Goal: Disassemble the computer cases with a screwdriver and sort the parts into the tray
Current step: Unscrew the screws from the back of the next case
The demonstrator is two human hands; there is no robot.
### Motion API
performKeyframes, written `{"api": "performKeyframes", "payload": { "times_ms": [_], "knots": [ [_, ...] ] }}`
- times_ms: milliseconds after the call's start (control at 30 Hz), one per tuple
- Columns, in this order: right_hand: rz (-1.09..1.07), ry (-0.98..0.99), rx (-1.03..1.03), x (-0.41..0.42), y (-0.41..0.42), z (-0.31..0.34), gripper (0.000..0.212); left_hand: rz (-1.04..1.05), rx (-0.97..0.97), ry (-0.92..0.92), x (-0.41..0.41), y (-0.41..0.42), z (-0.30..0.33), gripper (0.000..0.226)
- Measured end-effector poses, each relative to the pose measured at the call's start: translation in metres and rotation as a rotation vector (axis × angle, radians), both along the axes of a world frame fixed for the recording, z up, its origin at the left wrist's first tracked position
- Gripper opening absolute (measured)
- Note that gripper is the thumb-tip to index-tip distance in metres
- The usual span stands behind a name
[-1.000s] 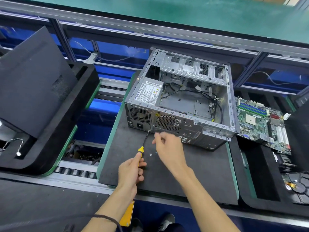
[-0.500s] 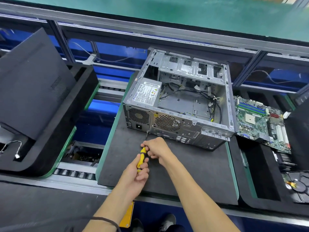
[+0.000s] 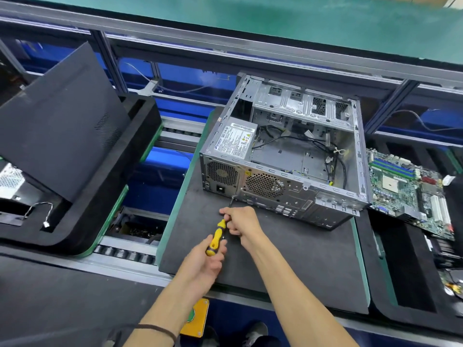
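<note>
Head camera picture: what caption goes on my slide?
Both hands steady a yellow-handled screwdriver against the open grey metal computer case.

Carrier: a roller conveyor line [image 3: 125,251] with metal rails runs left to right, bearing green-edged pallets topped with black foam.
Centre pallet: a flat black foam mat on a green-edged board [image 3: 288,251].
On centre pallet: an open grey metal computer case [image 3: 283,156] lies on its side towards the far edge, rear panel facing the person.
Left pallet: a black foam tray [image 3: 82,214] with cut-out compartments; a black case side panel [image 3: 57,121] leans tilted in it.
Right pallet: a black foam tray [image 3: 400,279]; a green motherboard [image 3: 411,191] rests tilted at its far end, just beside the case.
</note>
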State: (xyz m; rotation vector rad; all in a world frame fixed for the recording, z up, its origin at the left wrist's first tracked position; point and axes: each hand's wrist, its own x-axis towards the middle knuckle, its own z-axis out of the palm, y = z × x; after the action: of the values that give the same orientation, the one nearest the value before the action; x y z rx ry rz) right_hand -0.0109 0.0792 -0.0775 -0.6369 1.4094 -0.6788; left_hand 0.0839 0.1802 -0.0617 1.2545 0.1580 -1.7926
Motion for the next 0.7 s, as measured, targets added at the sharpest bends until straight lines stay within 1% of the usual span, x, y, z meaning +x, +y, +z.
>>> {"api": "performKeyframes", "payload": {
  "times_ms": [33,67,100,200,233,267,300,333,367,433,467,500,533,567,667,700],
  "knots": [
    [0.003,0.004,0.001,0.000,-0.001,0.000,0.020,-0.031,-0.006,0.009,0.002,0.000,0.001,0.039],
    [0.008,0.011,0.003,0.000,-0.002,0.001,0.024,-0.088,-0.032,-0.095,0.003,0.000,0.002,0.042],
    [0.012,0.016,0.004,0.002,-0.004,0.001,0.026,-0.152,-0.085,-0.296,0.004,0.002,0.003,0.041],
    [0.002,0.012,0.020,0.006,-0.005,0.002,0.028,-0.331,-0.297,-1.028,0.008,0.013,-0.002,0.024],
    [-0.006,0.010,0.025,0.007,-0.005,0.002,0.028,-0.383,-0.344,-1.219,0.010,0.015,-0.006,0.021],
    [-0.011,0.008,0.026,0.008,-0.004,0.001,0.028,-0.395,-0.374,-1.329,0.010,0.017,-0.012,0.019],
    [-0.015,0.005,0.024,0.007,-0.004,0.000,0.028,-0.377,-0.387,-1.335,0.009,0.019,-0.014,0.016],
    [-0.020,-0.002,0.022,0.007,-0.003,-0.001,0.027,-0.310,-0.377,-1.218,0.008,0.018,-0.015,0.014],
    [-0.024,-0.011,0.020,0.006,-0.003,-0.002,0.025,-0.232,-0.312,-1.021,0.007,0.016,-0.014,0.017],
    [-0.035,-0.032,0.019,0.004,-0.005,-0.002,0.024,-0.087,-0.102,-0.492,0.006,0.009,-0.010,0.035],
    [-0.039,-0.039,0.023,0.003,-0.007,-0.002,0.024,-0.046,-0.030,-0.280,0.007,0.005,-0.008,0.041],
    [-0.041,-0.045,0.027,0.003,-0.008,-0.002,0.024,-0.038,0.009,-0.179,0.009,0.003,-0.006,0.046],
    [-0.038,-0.049,0.030,0.003,-0.010,-0.001,0.025,-0.060,0.009,-0.178,0.010,0.002,-0.005,0.048],
    [-0.032,-0.052,0.031,0.003,-0.011,0.000,0.025,-0.110,-0.036,-0.288,0.012,0.002,-0.003,0.046],
    [-0.017,-0.042,0.027,0.004,-0.014,0.001,0.026,-0.279,-0.270,-0.942,0.016,0.009,-0.003,0.027],
    [-0.017,-0.041,0.029,0.004,-0.014,0.000,0.026,-0.304,-0.329,-1.070,0.015,0.011,-0.006,0.024]
  ]
}}
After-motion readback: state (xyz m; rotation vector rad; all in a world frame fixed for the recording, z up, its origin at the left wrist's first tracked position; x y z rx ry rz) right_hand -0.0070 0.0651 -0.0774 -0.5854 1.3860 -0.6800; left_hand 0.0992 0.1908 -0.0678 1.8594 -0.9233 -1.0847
